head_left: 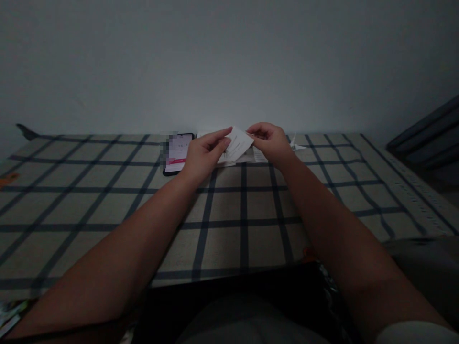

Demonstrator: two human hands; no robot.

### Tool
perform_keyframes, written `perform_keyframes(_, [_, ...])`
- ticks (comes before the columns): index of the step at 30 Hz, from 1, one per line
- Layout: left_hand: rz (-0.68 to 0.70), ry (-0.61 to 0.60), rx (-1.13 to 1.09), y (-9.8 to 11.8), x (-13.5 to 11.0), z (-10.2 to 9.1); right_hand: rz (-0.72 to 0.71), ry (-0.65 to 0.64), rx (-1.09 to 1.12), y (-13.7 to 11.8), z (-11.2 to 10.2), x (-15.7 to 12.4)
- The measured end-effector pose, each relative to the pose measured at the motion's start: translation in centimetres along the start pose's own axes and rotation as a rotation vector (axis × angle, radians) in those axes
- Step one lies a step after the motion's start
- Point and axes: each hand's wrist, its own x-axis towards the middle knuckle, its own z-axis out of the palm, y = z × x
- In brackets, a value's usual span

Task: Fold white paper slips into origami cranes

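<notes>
A small white piece of paper (238, 142) with faint print is raised above the table between my hands. My left hand (206, 152) pinches its left side between thumb and fingers. At its right corner my right hand (270, 143) has thumb and fingertips closed on the edge. Beneath the paper lies an open book or printed sheets (225, 162), mostly covered by my hands. A white folded paper crane (297, 145) rests just right of my right hand. Left of my left hand is a phone (178, 152) with its screen lit.
A checked cloth (229, 239) covers the table, which meets a plain wall (229, 62) at the back. An orange object (9, 179) lies at the left edge. Dark folded fabric (426, 134) stands beyond the right end.
</notes>
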Motion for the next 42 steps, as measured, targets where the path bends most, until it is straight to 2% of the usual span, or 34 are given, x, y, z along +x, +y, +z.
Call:
perform_keyframes(4, [0.0, 0.005, 0.013, -0.1, 0.1, 0.0, 0.036, 0.029, 0.01, 0.2, 0.0, 0.0])
perform_keyframes(8, [-0.007, 0.006, 0.007, -0.2, 0.1, 0.0, 0.011, 0.034, 0.041, 0.9, 0.1, 0.3])
perform_keyframes(16, [-0.136, 0.01, -0.136, -0.2, 0.3, 0.1, -0.029, -0.047, 0.013, 0.7, 0.1, 0.2])
perform_keyframes(21, [-0.098, -0.003, -0.09, 0.1, 0.3, 0.1, 0.095, -0.169, 0.105, 0.8, 0.1, -0.1])
perform_keyframes(25, [-0.053, -0.05, -0.028, 0.7, 0.1, 0.0, 0.163, -0.214, -0.02, 0.2, -0.2, -0.4])
perform_keyframes(31, [-0.047, -0.043, -0.036, 0.5, 0.2, 0.1, 0.115, -0.233, -0.111, -0.9, -0.2, -0.6])
perform_keyframes(42, [-0.048, -0.022, 0.0, -0.5, 0.7, -0.7, 0.099, -0.2, -0.178, -0.7, -1.5, -0.5])
